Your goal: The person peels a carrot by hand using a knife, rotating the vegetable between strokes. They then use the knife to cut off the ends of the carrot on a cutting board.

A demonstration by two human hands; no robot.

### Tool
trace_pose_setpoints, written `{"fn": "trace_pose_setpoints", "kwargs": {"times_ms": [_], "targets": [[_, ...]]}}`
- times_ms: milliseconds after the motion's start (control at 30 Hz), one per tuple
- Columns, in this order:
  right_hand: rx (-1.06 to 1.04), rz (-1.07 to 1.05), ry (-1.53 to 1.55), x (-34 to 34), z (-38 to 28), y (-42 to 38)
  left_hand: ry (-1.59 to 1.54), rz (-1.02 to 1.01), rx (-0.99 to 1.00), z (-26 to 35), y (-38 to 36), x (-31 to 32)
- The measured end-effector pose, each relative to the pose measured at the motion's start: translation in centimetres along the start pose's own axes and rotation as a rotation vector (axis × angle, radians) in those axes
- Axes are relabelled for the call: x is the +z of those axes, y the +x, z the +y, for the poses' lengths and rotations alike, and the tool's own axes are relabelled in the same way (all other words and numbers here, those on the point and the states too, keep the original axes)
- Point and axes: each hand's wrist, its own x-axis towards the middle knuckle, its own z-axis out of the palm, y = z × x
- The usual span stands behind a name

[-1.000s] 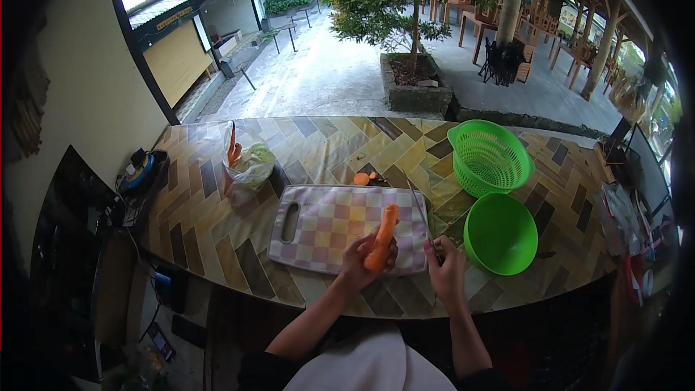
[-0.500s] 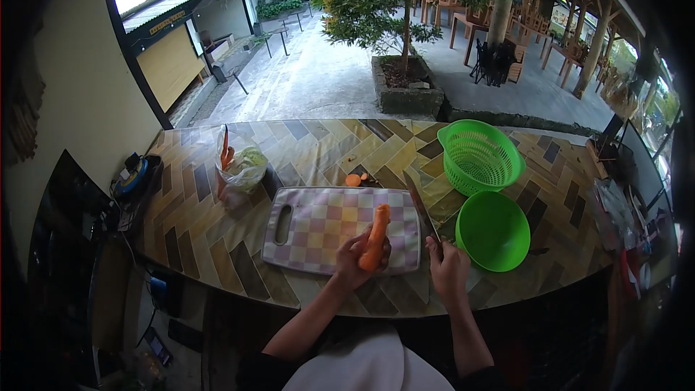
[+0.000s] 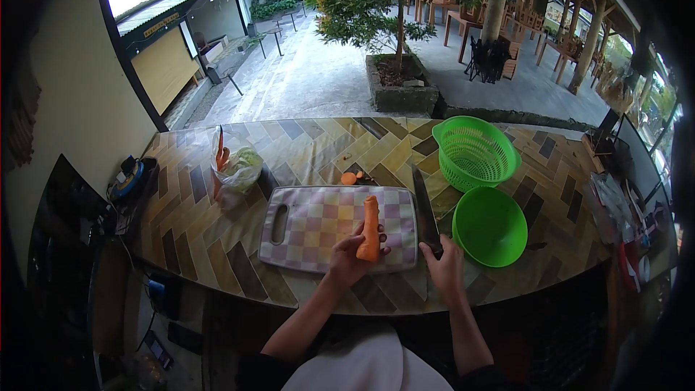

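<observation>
My left hand [image 3: 349,255] is closed around the lower part of a peeled orange carrot [image 3: 370,228], held nearly upright above a checkered cutting board [image 3: 308,228]. My right hand [image 3: 445,268] grips the handle of a knife [image 3: 424,206], whose dark blade points away from me along the board's right edge. The blade and the carrot are apart. Beyond the board's far edge lie cut carrot pieces [image 3: 349,178] on the table. A green bowl [image 3: 490,228] sits just right of the knife hand.
A green colander [image 3: 476,152] stands behind the bowl, touching or nearly touching it. On the left is a clear plastic bag [image 3: 239,172] with vegetables inside. The table [image 3: 217,246] has a wood-pattern cover. Plastic packets [image 3: 615,199] are at the far right.
The carrot has turned more upright and shifted slightly left in my left hand. My right hand has rolled the knife so its blade shows broader. The view has shifted slightly.
</observation>
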Motion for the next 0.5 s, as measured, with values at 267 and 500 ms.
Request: {"fn": "trace_pose_setpoints", "kwargs": {"times_ms": [267, 500], "targets": [[0.145, -0.175, 0.267, 0.5, 0.9, -0.9, 0.082, -0.07, -0.082, 0.0, 0.1, -0.8], [-0.206, -0.286, 0.151, -1.0, -2.7, -1.2, 0.183, 0.038, -0.028, -0.5, -0.9, -0.8]]}}
